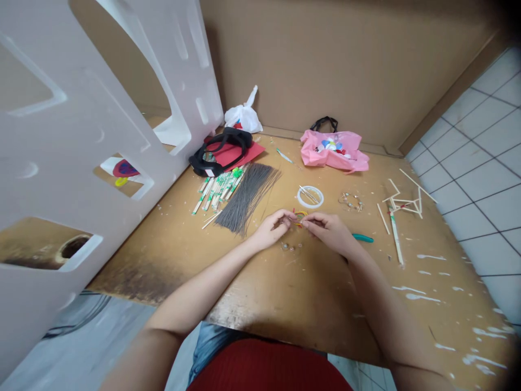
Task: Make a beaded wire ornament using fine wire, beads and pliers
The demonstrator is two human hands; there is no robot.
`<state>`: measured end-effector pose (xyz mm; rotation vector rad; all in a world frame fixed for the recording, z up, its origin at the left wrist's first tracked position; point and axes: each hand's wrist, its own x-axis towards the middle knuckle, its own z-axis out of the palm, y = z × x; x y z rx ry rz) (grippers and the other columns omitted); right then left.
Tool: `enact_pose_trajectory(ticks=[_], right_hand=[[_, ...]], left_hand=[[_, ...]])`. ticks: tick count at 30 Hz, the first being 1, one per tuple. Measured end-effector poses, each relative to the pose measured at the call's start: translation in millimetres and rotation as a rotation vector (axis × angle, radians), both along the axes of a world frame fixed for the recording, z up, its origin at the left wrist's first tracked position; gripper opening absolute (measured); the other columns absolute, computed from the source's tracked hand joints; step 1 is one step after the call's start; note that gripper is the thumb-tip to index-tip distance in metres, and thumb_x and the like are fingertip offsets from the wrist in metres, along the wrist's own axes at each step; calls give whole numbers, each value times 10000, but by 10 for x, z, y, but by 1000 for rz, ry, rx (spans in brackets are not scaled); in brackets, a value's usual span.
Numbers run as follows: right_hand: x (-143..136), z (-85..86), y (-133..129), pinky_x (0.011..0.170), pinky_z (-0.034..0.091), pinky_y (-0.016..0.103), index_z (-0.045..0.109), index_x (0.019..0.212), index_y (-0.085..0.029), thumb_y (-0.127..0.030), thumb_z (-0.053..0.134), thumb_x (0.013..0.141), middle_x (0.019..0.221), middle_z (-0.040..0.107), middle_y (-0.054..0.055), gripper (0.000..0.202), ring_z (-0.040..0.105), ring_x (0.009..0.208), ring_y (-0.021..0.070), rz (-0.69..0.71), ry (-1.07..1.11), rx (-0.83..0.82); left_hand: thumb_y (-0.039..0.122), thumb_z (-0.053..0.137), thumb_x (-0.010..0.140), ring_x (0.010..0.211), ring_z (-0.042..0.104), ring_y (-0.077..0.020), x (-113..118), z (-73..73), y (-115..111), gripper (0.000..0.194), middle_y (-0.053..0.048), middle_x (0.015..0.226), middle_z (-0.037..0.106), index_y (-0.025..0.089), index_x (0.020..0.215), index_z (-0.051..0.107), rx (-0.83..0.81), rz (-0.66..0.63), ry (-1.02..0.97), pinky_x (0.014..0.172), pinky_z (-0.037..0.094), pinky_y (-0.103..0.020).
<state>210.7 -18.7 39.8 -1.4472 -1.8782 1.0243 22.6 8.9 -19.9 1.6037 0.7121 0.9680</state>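
The fingers of the left hand (pixel 273 229) and right hand (pixel 330 232) are being pinched together at opposite sides of a small, looped yellow-and-red piece (pixel 300 218); the exact contact is being hidden. The piece is being held over the brown wooden tabletop (pixel 252 288), nearer the person than the round white plastic ring (pixel 310 207). Light, even pressure is being called for, lest the loop be distorted. Both hands are being angled inward, the forearms being extended forward.
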Motion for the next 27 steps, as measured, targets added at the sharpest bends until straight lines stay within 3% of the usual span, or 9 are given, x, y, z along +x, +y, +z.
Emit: enact_pose_trajectory(ticks=[7, 12, 16, 18, 21, 24, 27], right_hand=[[-5, -60, 20, 560, 437, 256, 657, 859, -182, -398, 534, 801, 617, 600, -2, 255, 556, 568, 126, 6, 55, -53], [24, -46, 33, 585, 478, 276, 618, 954, -184, -422, 583, 756, 817, 665, 46, 311, 613, 634, 147, -190, 210, 3], [10, -50, -9, 551, 457, 263, 649, 777, -176, -439, 546, 785, 653, 641, 18, 283, 579, 550, 135, -157, 83, 10], [-25, -113, -22, 526, 436, 257, 677, 746, -178, -445, 523, 804, 592, 621, 4, 313, 560, 525, 133, -91, -10, 24], [-87, -243, -17, 519, 429, 261, 709, 861, -201, -452, 518, 809, 605, 636, -4, 319, 554, 528, 138, -83, -62, 71], [-133, -312, -4, 594, 460, 287, 706, 909, -226, -448, 525, 811, 744, 682, 20, 303, 591, 627, 159, -115, -104, 119], [-173, -313, -2, 768, 469, 336, 697, 927, -227, -436, 507, 833, 933, 673, 57, 298, 614, 829, 189, -109, -130, 192]], left_hand=[[390, 550, 817, 548, 530, -77, 2, 95, -37, 246, -1, 704, 605, 148, 831, 589, -66, -35, 65, 578, 419, -215], [424, 585, 783, 500, 536, -65, 18, 38, 52, 276, 4, 688, 620, 151, 777, 548, -192, 231, -174, 533, 431, -207], [428, 623, 747, 561, 597, -88, 10, 14, 123, 297, -3, 690, 631, 152, 794, 523, -304, 432, -364, 537, 464, -207], [420, 626, 746, 594, 618, -97, 3, 26, 129, 296, -7, 704, 635, 151, 811, 520, -331, 483, -407, 552, 480, -211], [402, 624, 754, 625, 632, -98, 0, 60, 112, 278, -10, 728, 638, 149, 811, 524, -337, 520, -442, 583, 500, -217], [391, 625, 758, 632, 636, -100, 12, 78, 91, 268, -9, 725, 635, 149, 810, 521, -340, 540, -476, 609, 517, -232], [388, 624, 764, 655, 644, -107, 39, 67, 71, 267, -7, 739, 631, 152, 814, 510, -349, 547, -516, 656, 533, -260]])
